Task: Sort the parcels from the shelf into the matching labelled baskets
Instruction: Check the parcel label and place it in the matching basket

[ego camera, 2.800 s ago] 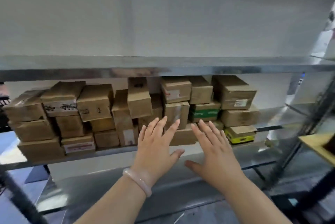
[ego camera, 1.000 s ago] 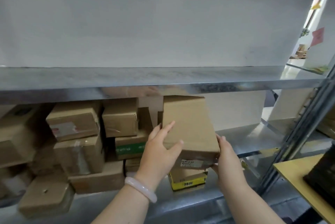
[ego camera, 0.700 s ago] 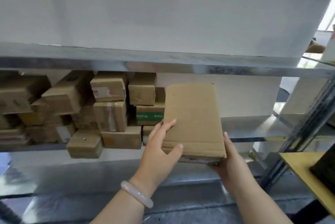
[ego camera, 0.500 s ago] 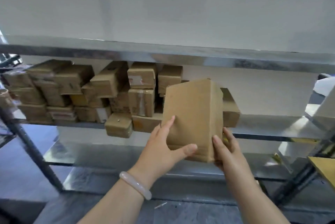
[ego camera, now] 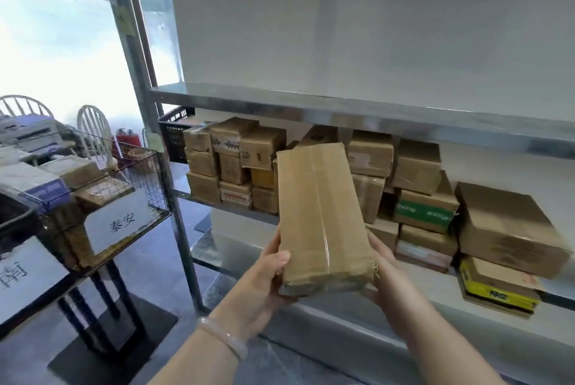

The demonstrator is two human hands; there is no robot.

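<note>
Item: long brown cardboard parcel (ego camera: 320,216), sealed with clear tape, upright, held in front of the grey metal shelf (ego camera: 342,110), off its front edge.
Left hand (ego camera: 261,285): grips the lower left edge, thumb on the face.
Right hand (ego camera: 395,285): wrapped round the lower right edge.
Stock: brown cardboard boxes (ego camera: 417,166) stacked along the shelf.
Basket: black wire basket (ego camera: 155,179), white-labelled, left of the shelf.

There's the left hand (ego camera: 259,286), bare, and the right hand (ego camera: 393,280), bare too. The left forearm (ego camera: 193,363) and right forearm (ego camera: 441,344) are uncovered right down to the lower edge of the view. One thing worn: a bangle (ego camera: 224,338) around the left wrist, smooth and rounded, pale milky pink, slightly translucent, with a glint of light along its curve.
</note>
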